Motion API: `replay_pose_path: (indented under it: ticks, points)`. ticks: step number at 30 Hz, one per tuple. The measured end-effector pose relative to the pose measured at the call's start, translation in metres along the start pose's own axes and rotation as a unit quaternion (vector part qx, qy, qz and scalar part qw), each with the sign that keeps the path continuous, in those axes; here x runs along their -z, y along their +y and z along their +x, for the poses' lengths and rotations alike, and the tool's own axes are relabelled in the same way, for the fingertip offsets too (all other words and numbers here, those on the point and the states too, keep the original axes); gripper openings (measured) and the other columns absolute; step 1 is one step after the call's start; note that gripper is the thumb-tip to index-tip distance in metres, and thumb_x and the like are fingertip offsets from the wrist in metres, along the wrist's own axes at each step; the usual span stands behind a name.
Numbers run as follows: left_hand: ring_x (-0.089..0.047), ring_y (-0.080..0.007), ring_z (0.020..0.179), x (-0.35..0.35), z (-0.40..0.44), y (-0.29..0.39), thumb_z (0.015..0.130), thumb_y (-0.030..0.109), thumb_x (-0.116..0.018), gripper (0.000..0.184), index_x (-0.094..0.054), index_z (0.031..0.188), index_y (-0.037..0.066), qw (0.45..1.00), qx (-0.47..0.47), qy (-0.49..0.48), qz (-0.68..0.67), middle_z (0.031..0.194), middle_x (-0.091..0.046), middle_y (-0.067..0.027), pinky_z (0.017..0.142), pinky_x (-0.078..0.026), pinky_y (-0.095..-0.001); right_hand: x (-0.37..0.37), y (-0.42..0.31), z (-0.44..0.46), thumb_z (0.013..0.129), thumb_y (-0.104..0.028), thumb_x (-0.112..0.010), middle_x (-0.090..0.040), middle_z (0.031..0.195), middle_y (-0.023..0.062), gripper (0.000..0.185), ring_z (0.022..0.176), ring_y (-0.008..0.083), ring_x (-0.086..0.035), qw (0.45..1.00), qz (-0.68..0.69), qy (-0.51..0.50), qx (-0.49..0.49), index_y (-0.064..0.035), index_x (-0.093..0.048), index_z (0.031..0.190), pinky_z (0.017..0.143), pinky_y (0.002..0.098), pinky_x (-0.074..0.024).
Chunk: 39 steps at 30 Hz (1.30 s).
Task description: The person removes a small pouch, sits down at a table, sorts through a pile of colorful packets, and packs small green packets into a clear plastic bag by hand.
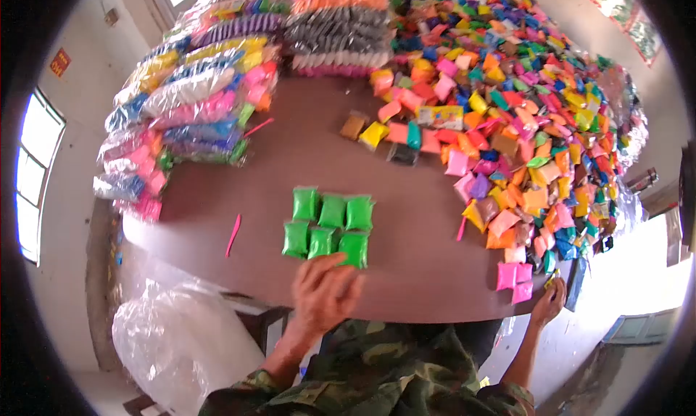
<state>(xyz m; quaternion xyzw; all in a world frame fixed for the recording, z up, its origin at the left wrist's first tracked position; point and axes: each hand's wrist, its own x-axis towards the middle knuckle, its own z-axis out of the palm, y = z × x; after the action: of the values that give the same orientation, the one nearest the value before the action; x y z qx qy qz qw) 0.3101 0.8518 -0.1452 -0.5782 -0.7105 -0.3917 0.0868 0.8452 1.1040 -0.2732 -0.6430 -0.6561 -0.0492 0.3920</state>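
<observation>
Several green packets (332, 211) lie in two short rows near the middle of the table, their clear wrappers shiny. My left hand (326, 293) is just below the lower row, fingers loosely bent and apart, with the fingertips at the edge of the lower right green packet (354, 248). It holds nothing that I can see. At the right edge of the table, my right hand (549, 306) has its fingers closed around something small and yellowish, too small to make out. Three pink packets (515, 278) lie just left of that hand.
A large heap of mixed coloured packets (507, 147) covers the table's right side. Filled clear bags (196, 97) are stacked at the back left. Thin pink sticks (233, 235) lie on the brown table (196, 198). A big clear plastic bag (181, 336) stands below the left edge.
</observation>
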Motion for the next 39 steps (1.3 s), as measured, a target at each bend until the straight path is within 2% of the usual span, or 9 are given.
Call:
replay_pose_path:
  ticks: [3, 8, 15, 20, 24, 29, 32, 35, 39]
  points:
    - [-0.069, -0.0324, 0.098, 0.012, 0.008, -0.011, 0.081, 0.011, -0.085, 0.023, -0.072, 0.100, 0.006, 0.998, 0.012, 0.049, 0.023, 0.113, -0.072, -0.0107, 0.084, -0.056, -0.0448, 0.002, -0.017, -0.001, 0.099, -0.008, -0.060, -0.071, 0.128, 0.0164, 0.023, 0.118, 0.0357, -0.065, 1.000, 0.015, 0.020, -0.017, -0.0007, -0.073, 0.116, 0.104, 0.0453, -0.0487]
    - [-0.069, -0.0335, 0.096, -0.004, 0.005, 0.015, 0.081, 0.011, -0.084, 0.021, -0.072, 0.098, 0.005, 0.998, 0.016, 0.035, -0.046, 0.110, -0.072, -0.0120, 0.083, -0.056, -0.0445, 0.006, -0.038, -0.001, 0.095, -0.006, -0.065, -0.072, 0.121, 0.0140, 0.016, 0.111, 0.0349, -0.065, 0.999, 0.036, 0.036, -0.013, -0.0049, -0.073, 0.110, 0.097, 0.0457, -0.0487]
    - [-0.073, -0.0341, 0.099, -0.043, 0.008, 0.060, 0.085, 0.011, -0.083, 0.019, -0.072, 0.100, 0.004, 0.988, 0.022, -0.015, -0.149, 0.110, -0.075, -0.0145, 0.083, -0.059, -0.0442, 0.008, -0.041, -0.001, 0.092, -0.001, -0.066, -0.072, 0.122, 0.0147, 0.019, 0.112, 0.0354, -0.066, 0.999, 0.012, 0.053, -0.004, -0.0035, -0.073, 0.110, 0.099, 0.0452, -0.0506]
    - [-0.074, -0.0338, 0.096, -0.071, 0.023, 0.084, 0.086, 0.012, -0.083, 0.022, -0.073, 0.104, 0.005, 0.983, 0.025, -0.049, -0.178, 0.107, -0.076, -0.0143, 0.079, -0.060, -0.0437, 0.008, -0.047, -0.002, 0.094, -0.005, -0.066, -0.072, 0.125, 0.0123, 0.019, 0.117, 0.0341, -0.063, 0.998, -0.001, 0.048, -0.046, -0.0048, -0.074, 0.111, 0.102, 0.0454, -0.0471]
    - [-0.074, -0.0357, 0.093, -0.085, 0.056, 0.091, 0.088, 0.017, -0.082, 0.026, -0.072, 0.108, 0.003, 0.982, 0.028, -0.102, -0.153, 0.105, -0.075, -0.0160, 0.077, -0.060, -0.0431, 0.007, -0.045, -0.002, 0.098, -0.011, -0.067, -0.071, 0.127, 0.0112, 0.017, 0.122, 0.0318, -0.063, 0.997, -0.001, 0.030, -0.064, -0.0056, -0.073, 0.113, 0.111, 0.0469, -0.0392]
    - [-0.074, -0.0352, 0.089, -0.112, 0.113, 0.081, 0.091, 0.023, -0.080, 0.030, -0.072, 0.111, 0.003, 0.980, 0.060, -0.163, -0.100, 0.104, -0.075, -0.0172, 0.075, -0.060, -0.0422, 0.008, -0.049, -0.001, 0.096, -0.007, -0.067, -0.071, 0.128, 0.0120, 0.018, 0.121, 0.0324, -0.062, 0.997, 0.006, 0.037, -0.066, -0.0051, -0.073, 0.113, 0.109, 0.0467, -0.0409]
    - [-0.073, -0.0370, 0.083, -0.133, 0.149, 0.080, 0.090, 0.018, -0.080, 0.024, -0.070, 0.109, 0.006, 0.981, 0.060, -0.145, -0.113, 0.099, -0.073, -0.0153, 0.067, -0.058, -0.0451, 0.011, -0.056, 0.001, 0.094, -0.003, -0.067, -0.071, 0.125, 0.0115, 0.018, 0.118, 0.0326, -0.062, 0.997, -0.003, 0.057, -0.050, -0.0049, -0.074, 0.110, 0.106, 0.0449, -0.0436]
    - [-0.073, -0.0272, 0.078, -0.148, 0.181, 0.085, 0.091, 0.023, -0.081, 0.030, -0.072, 0.113, 0.003, 0.978, 0.049, -0.149, -0.138, 0.096, -0.074, -0.0160, 0.068, -0.059, -0.0383, 0.012, -0.057, 0.001, 0.089, -0.005, -0.069, -0.070, 0.128, 0.0126, 0.023, 0.125, 0.0333, -0.061, 0.996, 0.013, 0.041, -0.080, -0.0049, -0.073, 0.112, 0.114, 0.0476, -0.0379]
    - [-0.072, -0.0252, 0.076, -0.182, 0.214, 0.087, 0.091, 0.020, -0.080, 0.027, -0.072, 0.111, 0.003, 0.976, -0.006, -0.145, -0.164, 0.094, -0.074, -0.0144, 0.067, -0.058, -0.0363, 0.014, -0.063, 0.003, 0.091, -0.007, -0.068, -0.072, 0.125, 0.0127, 0.020, 0.123, 0.0320, -0.063, 0.994, 0.022, 0.048, -0.093, -0.0056, -0.074, 0.110, 0.116, 0.0501, -0.0345]
